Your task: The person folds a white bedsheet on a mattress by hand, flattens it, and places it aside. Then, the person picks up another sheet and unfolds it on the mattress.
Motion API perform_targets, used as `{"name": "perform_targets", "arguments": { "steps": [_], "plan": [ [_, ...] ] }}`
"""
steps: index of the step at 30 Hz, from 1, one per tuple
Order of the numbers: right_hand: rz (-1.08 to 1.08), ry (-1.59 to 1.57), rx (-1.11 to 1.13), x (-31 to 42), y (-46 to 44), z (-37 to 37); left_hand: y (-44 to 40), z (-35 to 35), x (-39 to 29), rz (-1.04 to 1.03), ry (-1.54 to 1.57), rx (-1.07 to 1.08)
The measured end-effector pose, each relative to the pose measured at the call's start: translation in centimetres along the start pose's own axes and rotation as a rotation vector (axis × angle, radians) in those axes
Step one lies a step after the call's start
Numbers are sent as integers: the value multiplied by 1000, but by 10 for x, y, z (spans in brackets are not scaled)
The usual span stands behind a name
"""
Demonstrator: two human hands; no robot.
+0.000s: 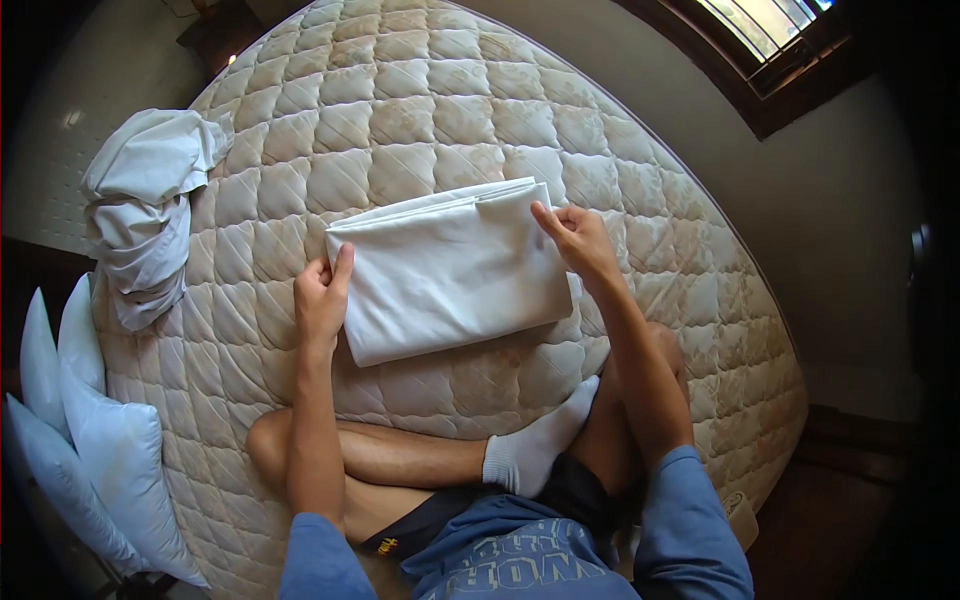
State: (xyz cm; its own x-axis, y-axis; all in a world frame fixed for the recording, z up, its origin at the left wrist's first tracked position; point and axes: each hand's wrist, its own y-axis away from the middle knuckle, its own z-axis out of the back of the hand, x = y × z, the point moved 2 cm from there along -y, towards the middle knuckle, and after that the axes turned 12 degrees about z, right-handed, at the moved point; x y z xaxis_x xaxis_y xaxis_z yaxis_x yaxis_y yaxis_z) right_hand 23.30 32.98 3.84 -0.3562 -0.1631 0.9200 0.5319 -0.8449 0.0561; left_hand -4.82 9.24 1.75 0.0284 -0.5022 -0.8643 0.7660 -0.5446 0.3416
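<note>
A white sheet [450, 275], folded into a layered rectangle, is held just above the quilted mattress in front of my crossed legs. My left hand [323, 295] pinches its left edge near the upper corner, thumb on top. On the other side, my right hand [580, 240] grips the right edge near the upper corner, its thumb along the cloth and the fingers partly hidden behind. Several fold layers show along the top edge. The sheet's lower edge hangs free, slightly tilted up toward the right.
The quilted mattress [400, 120] spreads all around me. A crumpled white cloth [150, 200] lies at its left edge. Several light-blue pillows [120, 465] are piled at the lower left. A barred window [770, 30] is in the wall at upper right.
</note>
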Motion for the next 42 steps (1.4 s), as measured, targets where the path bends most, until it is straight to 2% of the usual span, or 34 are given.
{"name": "perform_targets", "arguments": {
  "steps": [4, 8, 14, 18, 23, 29, 33, 39, 42],
  "plan": [
    [27, -41, -77, 14, -19, -13, -15, -12, -14, -110, 69, -55],
    [300, -47, -199, -4, -28, -31, -9, -20, -29, -411, 64, -188],
    [284, -59, -154, 6, -37, -27, -26, -13, -20, -288, -2, -134],
    [70, 112, -158, -13, -44, -35, -45, -18, 1, -226, 1, -113],
    [187, 132, -213, 2, -39, -30, -36, -13, -14, -232, 93, -80],
    [200, 121, -185, 4, -49, -35, -44, -18, -11, -260, 123, -110],
    [301, 113, -317, 9, -46, -39, -40, -18, -15, -307, 205, -151],
    [272, 192, -283, 1, -54, -40, -47, -18, -12, -279, 178, -145],
    [317, 288, -275, -9, -57, -43, -41, -14, -13, -157, 53, -193]
  ]
}}
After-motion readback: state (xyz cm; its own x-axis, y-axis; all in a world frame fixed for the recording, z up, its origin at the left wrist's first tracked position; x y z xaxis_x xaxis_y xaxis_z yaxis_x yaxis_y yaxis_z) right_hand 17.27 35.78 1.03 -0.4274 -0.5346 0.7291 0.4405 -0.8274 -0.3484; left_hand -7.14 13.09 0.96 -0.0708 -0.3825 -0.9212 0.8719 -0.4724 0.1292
